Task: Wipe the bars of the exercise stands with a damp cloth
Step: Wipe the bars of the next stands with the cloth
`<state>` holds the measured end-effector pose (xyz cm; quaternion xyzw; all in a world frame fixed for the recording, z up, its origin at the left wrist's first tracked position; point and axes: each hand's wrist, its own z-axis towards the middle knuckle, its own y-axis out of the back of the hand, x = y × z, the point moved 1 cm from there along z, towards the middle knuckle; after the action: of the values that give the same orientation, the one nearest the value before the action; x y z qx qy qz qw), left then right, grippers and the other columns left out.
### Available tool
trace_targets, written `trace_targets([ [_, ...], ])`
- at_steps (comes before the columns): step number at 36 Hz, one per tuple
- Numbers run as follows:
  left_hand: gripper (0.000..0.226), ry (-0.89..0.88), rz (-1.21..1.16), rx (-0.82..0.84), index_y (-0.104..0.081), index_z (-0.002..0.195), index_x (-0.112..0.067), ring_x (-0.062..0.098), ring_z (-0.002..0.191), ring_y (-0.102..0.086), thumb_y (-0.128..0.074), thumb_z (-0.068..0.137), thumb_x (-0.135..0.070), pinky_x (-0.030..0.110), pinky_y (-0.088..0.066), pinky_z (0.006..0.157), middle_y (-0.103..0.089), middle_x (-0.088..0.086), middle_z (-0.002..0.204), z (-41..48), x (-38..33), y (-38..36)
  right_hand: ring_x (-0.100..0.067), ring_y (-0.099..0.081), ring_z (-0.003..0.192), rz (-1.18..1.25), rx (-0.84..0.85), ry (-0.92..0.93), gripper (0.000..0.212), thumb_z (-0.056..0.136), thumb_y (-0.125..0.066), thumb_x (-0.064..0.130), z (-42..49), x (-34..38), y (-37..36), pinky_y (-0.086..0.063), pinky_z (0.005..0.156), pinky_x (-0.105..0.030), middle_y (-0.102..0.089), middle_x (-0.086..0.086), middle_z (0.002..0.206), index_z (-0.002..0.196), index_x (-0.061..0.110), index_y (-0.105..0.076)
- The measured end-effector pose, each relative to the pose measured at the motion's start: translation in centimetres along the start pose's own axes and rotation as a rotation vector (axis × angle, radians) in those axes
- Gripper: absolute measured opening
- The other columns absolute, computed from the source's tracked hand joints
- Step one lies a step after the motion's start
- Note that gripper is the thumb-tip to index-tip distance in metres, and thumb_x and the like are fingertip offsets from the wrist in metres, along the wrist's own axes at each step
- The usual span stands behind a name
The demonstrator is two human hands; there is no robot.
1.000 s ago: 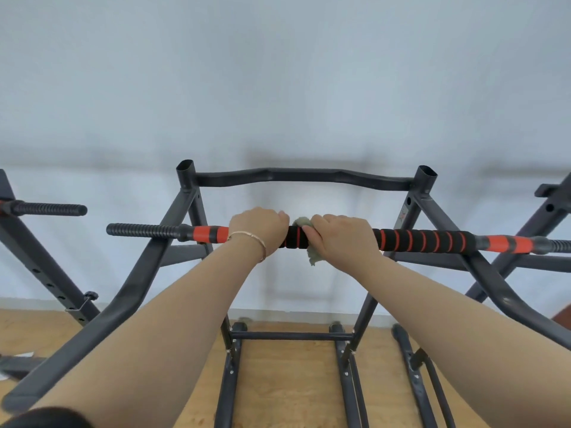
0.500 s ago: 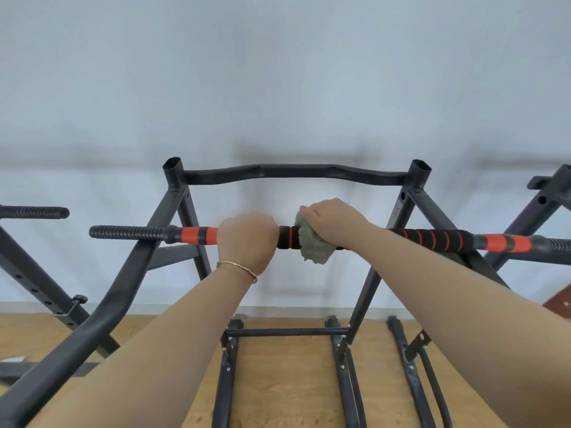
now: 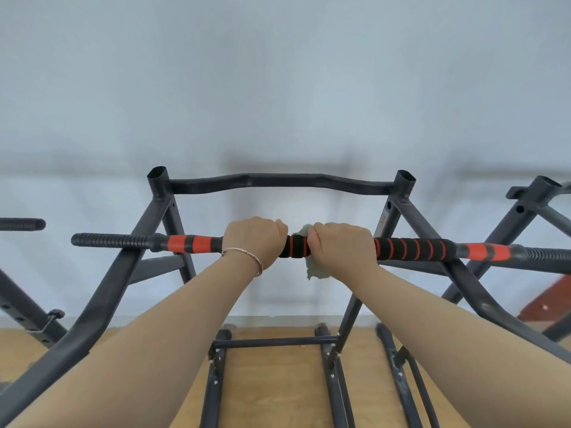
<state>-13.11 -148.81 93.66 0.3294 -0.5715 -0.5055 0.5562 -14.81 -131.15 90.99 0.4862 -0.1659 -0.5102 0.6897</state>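
A horizontal bar [image 3: 414,249] with black foam, orange stripes and ribbed black ends runs across the dark metal exercise stand [image 3: 278,182]. My left hand [image 3: 251,240], with a bracelet on its wrist, grips the bar left of centre. My right hand [image 3: 341,245] grips a pale green cloth [image 3: 313,270] wrapped round the bar just right of centre. The cloth peeks out above the bar and hangs below my right hand. A short stretch of striped foam shows between my two hands.
More dark stand frames flank this one: a ribbed bar end [image 3: 21,224] at the left, a frame [image 3: 525,208] at the right. A pale wall is close behind. The stand's feet [image 3: 272,341] rest on a wooden floor [image 3: 272,390].
My right hand has rolled back over the top of the bar with the cloth, so less cloth shows than half a second ago. My left hand keeps its grip.
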Motion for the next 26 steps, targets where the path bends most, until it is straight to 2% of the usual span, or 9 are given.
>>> trace_targets([
  [3,0.023,0.001,0.015,-0.047,-0.034,0.093,-0.019,0.023,0.059,-0.051,-0.053,0.085,-0.008,0.028,-0.039,0.053,-0.043,0.000,0.063,-0.1,-0.2,-0.4,-0.021,-0.051,0.061,-0.036,0.286,-0.041,0.019,0.096,-0.050,0.029,2.1,-0.3,0.7,-0.036,0.053,-0.027,-0.049,0.004,0.065,0.081,0.018,-0.054],
  [6,0.013,0.024,0.036,-0.089,-0.043,0.091,-0.016,0.020,0.054,-0.051,-0.055,0.086,-0.012,0.027,-0.037,0.052,-0.043,-0.002,0.059,-0.5,-0.4,-0.8,-0.020,-0.052,0.067,0.356,0.639,-0.311,0.033,0.099,-0.036,0.031,4.5,-1.3,1.6,-0.039,0.060,-0.032,-0.057,-0.002,0.076,0.075,0.015,-0.052],
  [8,0.013,0.033,0.028,-0.091,-0.050,0.096,-0.016,0.020,0.054,-0.052,-0.056,0.085,-0.013,0.027,-0.038,0.052,-0.043,-0.002,0.059,-0.6,-0.3,-0.8,-0.022,-0.053,0.067,0.566,0.724,-0.412,0.034,0.099,-0.036,0.031,5.1,-1.6,1.6,-0.044,0.063,-0.033,-0.058,-0.005,0.077,0.074,0.013,-0.052],
  [10,0.023,0.041,0.001,-0.082,-0.049,0.105,-0.015,0.022,0.059,-0.054,-0.057,0.084,-0.009,0.028,-0.044,0.053,-0.045,-0.001,0.062,-0.4,0.2,-0.6,-0.023,-0.054,0.068,0.599,0.704,-0.434,0.036,0.099,-0.036,0.032,5.3,-1.6,1.6,-0.046,0.064,-0.034,-0.057,-0.004,0.075,0.074,0.013,-0.053],
  [16,0.037,0.184,-0.040,-0.064,-0.048,0.114,-0.010,0.024,0.066,-0.053,-0.057,0.080,0.001,0.031,-0.045,0.055,-0.042,0.002,0.066,-0.2,4.2,0.2,-0.024,-0.062,0.089,0.703,0.262,-0.356,0.044,0.105,-0.028,0.033,3.8,0.1,3.5,-0.052,0.084,-0.040,-0.070,-0.003,0.085,0.090,0.018,-0.066],
  [19,0.025,0.175,-0.076,0.003,-0.046,0.100,-0.014,0.025,0.070,-0.054,-0.058,0.082,-0.002,0.034,-0.044,0.058,-0.040,0.002,0.068,-1.0,4.6,-0.4,-0.024,-0.060,0.096,0.619,0.424,-0.090,0.025,0.106,-0.031,0.021,3.3,2.7,3.7,-0.051,0.087,-0.042,-0.071,-0.001,0.080,0.116,0.026,-0.054],
  [22,0.024,0.143,-0.088,0.018,-0.043,0.098,-0.019,0.025,0.074,-0.053,-0.055,0.085,-0.004,0.035,-0.046,0.062,-0.039,0.000,0.071,-1.2,4.6,-0.6,-0.014,-0.055,0.106,0.352,0.438,0.134,0.056,0.098,-0.047,0.015,3.1,3.6,3.1,-0.053,0.081,-0.040,-0.059,0.014,0.092,0.143,0.047,-0.035],
  [24,0.024,0.137,-0.092,0.027,-0.047,0.103,-0.019,0.026,0.076,-0.052,-0.054,0.085,-0.004,0.036,-0.047,0.063,-0.038,0.000,0.072,-1.2,4.7,-0.6,-0.014,-0.057,0.099,0.307,0.351,0.137,0.051,0.102,-0.045,0.030,3.0,3.4,2.8,-0.050,0.073,-0.034,-0.057,0.014,0.107,0.146,0.051,-0.032],
  [26,0.025,0.134,-0.090,0.018,-0.049,0.106,-0.019,0.026,0.076,-0.051,-0.055,0.086,-0.005,0.035,-0.047,0.064,-0.037,0.000,0.072,-1.3,4.6,-0.7,-0.017,-0.059,0.086,0.305,0.296,0.091,0.038,0.106,-0.031,0.046,2.9,3.3,2.1,-0.046,0.067,-0.032,-0.057,0.012,0.101,0.143,0.048,-0.039],
])
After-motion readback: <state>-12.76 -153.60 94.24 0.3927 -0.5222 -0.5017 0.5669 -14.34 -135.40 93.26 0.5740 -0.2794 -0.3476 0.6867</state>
